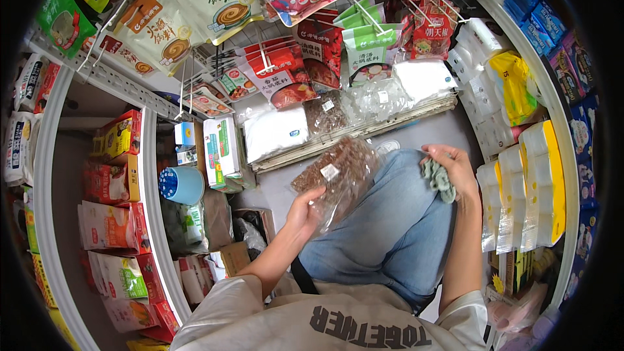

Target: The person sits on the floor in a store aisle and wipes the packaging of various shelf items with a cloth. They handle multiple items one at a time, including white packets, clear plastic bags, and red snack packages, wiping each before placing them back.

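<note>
My left hand (306, 212) grips the lower end of a clear plastic bag (336, 170) of reddish-brown dried goods, too crumpled to name exactly. The bag bears a small white label and is held above my knees. In my right hand (453, 168) is a bunched grey-green cloth (438, 180), beside my right knee. Ahead of the bag, a low shelf (351, 131) carries white packs (277, 129), a similar bag of brown dried goods (325, 112) and a clear bag of pale, translucent goods (375, 100).
Hotpot seasoning pouches (280, 75) hang on metal hooks above the low shelf. To the left are a light-blue tub (181, 185), cartons (222, 151) and a rack of boxed pouches (112, 226). Tissue packs (529, 185) crowd the right shelf, close to my right arm.
</note>
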The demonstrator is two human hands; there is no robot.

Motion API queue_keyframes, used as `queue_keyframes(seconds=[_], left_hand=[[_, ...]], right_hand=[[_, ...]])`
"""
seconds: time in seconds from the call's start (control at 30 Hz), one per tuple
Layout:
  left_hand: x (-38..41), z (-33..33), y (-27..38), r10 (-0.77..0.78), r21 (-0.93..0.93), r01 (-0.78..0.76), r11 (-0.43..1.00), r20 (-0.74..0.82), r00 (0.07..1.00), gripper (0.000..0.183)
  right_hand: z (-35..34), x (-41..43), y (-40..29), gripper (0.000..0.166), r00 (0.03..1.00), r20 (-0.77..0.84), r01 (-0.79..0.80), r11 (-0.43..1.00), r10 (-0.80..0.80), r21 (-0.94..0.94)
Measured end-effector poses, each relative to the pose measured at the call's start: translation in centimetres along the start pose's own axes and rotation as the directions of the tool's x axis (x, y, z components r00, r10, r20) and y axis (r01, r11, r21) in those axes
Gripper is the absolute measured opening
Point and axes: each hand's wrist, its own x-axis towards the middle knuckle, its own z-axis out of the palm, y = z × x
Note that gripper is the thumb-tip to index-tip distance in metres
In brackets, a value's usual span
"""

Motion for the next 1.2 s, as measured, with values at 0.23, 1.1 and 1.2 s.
queue_keyframes(seconds=[0.23,1.1,1.2], left_hand=[[11.8,2.8,-1.0,0.225,-0.107,-0.243,0.964,-0.16,0.961,0.028],[29.4,1.9,-0.8,0.255,-0.384,-0.37,0.846,-0.318,0.913,0.032],[29.3,0.9,-0.3,0.256,-0.257,-0.349,0.901,-0.336,0.907,0.031]], right_hand=[[-1.7,2.2,1.3,0.034,0.999,-0.031,0.018,0.94,-0.007,0.339],[-2.8,3.5,0.9,0.027,0.995,0.024,-0.099,0.869,0.099,0.485],[-2.9,3.6,1.2,0.028,0.996,0.038,-0.092,0.866,0.085,0.492]])
